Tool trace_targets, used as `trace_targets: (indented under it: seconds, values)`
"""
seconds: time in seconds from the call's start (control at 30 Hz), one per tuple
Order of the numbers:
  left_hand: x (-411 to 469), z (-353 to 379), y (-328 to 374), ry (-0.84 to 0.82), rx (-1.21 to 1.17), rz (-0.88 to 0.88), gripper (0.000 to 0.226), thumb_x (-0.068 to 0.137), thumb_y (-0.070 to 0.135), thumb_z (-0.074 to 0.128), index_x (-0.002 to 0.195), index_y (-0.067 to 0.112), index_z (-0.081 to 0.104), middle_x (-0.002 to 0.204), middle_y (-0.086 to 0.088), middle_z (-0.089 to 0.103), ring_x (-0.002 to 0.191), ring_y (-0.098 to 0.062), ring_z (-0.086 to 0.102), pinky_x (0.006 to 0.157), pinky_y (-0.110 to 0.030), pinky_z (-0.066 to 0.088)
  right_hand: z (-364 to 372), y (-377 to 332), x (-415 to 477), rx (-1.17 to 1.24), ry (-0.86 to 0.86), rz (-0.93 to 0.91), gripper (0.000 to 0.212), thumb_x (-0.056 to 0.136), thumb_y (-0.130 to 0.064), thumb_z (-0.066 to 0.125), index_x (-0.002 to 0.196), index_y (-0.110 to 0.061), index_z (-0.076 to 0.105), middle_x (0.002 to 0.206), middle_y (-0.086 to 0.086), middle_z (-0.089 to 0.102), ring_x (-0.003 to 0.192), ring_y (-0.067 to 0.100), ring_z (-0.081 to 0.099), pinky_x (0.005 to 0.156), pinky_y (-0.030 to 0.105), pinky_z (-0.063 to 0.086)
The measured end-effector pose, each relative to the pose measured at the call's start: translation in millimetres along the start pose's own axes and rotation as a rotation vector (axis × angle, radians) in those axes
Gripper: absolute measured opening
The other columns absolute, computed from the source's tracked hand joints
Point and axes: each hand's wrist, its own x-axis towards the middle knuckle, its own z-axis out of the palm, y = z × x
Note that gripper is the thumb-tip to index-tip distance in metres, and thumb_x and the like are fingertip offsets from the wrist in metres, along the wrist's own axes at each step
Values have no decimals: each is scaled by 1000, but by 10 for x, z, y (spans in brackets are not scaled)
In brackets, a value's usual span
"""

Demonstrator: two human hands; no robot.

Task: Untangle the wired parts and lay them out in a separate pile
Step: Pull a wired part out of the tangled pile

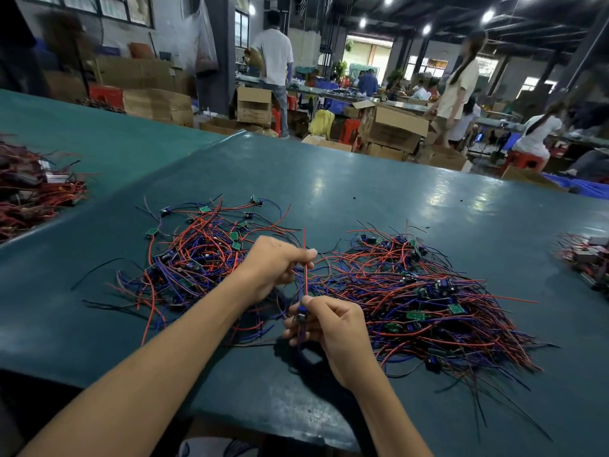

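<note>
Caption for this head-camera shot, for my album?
Left hand and right hand hold a red wire between left pile and right pile of wired parts on the table.

Both bare arms are being reached forward from the lower edge of the view. The left forearm (171, 351) is being angled up from the lower left, the right forearm (379, 400) from the lower right. The left hand (273, 268) is being held knuckles up, a red wire (305, 278) being pinched between thumb and forefinger. Just below it, the right hand (329, 328) is being held with fingers curled, a small blue part (300, 315) being gripped at thumb and fingertips.
</note>
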Motion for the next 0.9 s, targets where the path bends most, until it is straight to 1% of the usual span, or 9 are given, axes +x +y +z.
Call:
trace_targets:
  seconds: [0.13, 0.2, 0.33, 0.43, 0.53, 0.67, 0.73, 0.8, 0.9]
  values:
    - [169, 16, 144, 80, -39, -186, 13, 73, -4, 77, 69, -5, 65, 55, -10, 61, 37, -10, 29, 36, -16, 25, 8, -2, -23, -12, -19, -21, 31, 100, -11, 59, 77, -5, 77, 73, 23, 72, 63, 35, 71, 55, 35, 57]
    - [237, 18, 158, 91, -36, -232, 11, 72, -5, 75, 68, -4, 65, 60, -13, 62, 43, -11, 26, 38, -15, 23, 9, 8, -27, -6, -13, -18, 31, 101, -12, 58, 77, -4, 77, 73, 23, 72, 64, 35, 71, 55, 34, 57]
    - [321, -3, 226, 114, 7, -230, 15, 73, -1, 78, 65, -2, 66, 56, -8, 60, 44, -12, 25, 39, -17, 22, -3, -1, -31, 20, -26, -13, 30, 100, -13, 59, 78, -2, 77, 74, 24, 71, 65, 35, 71, 58, 36, 59]
    - [337, 4, 271, 139, 145, -168, 20, 73, 10, 86, 70, -5, 72, 41, 6, 46, 42, -14, 24, 39, -17, 23, -11, -1, -44, 53, -12, 1, 30, 101, -12, 59, 79, -1, 77, 76, 26, 71, 67, 36, 71, 58, 36, 58]
    - [363, 19, 315, 103, 160, -150, 29, 70, 20, 92, 71, -4, 76, 49, 4, 32, 43, -13, 22, 42, -19, 22, -14, -10, -45, 66, -4, 1, 29, 100, -12, 59, 80, -1, 76, 77, 27, 71, 67, 35, 71, 58, 35, 58]
    - [348, 20, 378, 118, 279, -56, 41, 73, 39, 90, 76, 1, 76, 55, -2, 37, 41, -15, 25, 45, -21, 26, 1, -24, -43, 115, 30, 14, 28, 101, -15, 58, 90, 8, 71, 79, 27, 70, 68, 34, 71, 60, 36, 60]
    - [271, 34, 379, 86, 327, -35, 53, 77, 61, 79, 71, 10, 64, 61, -6, 36, 42, -17, 25, 48, -22, 25, 16, -37, -43, 163, 47, 27, 28, 101, -15, 58, 90, 7, 71, 79, 29, 69, 68, 35, 70, 62, 38, 60]
    - [131, 56, 337, 13, 284, -84, 61, 76, 76, 67, 76, 17, 52, 61, -2, 38, 43, -14, 25, 48, -21, 21, 14, -71, -27, 243, 85, 44, 27, 102, -15, 57, 89, 5, 71, 79, 29, 68, 66, 36, 69, 61, 39, 60]
    - [-124, 7, 130, -148, 180, -138, 71, 69, 81, 70, 89, 12, 70, 73, 1, 50, 52, -11, 37, 53, -23, 30, -10, -188, 10, 391, 107, 75, 25, 99, -16, 58, 92, 5, 70, 78, 25, 67, 57, 30, 65, 52, 36, 58]
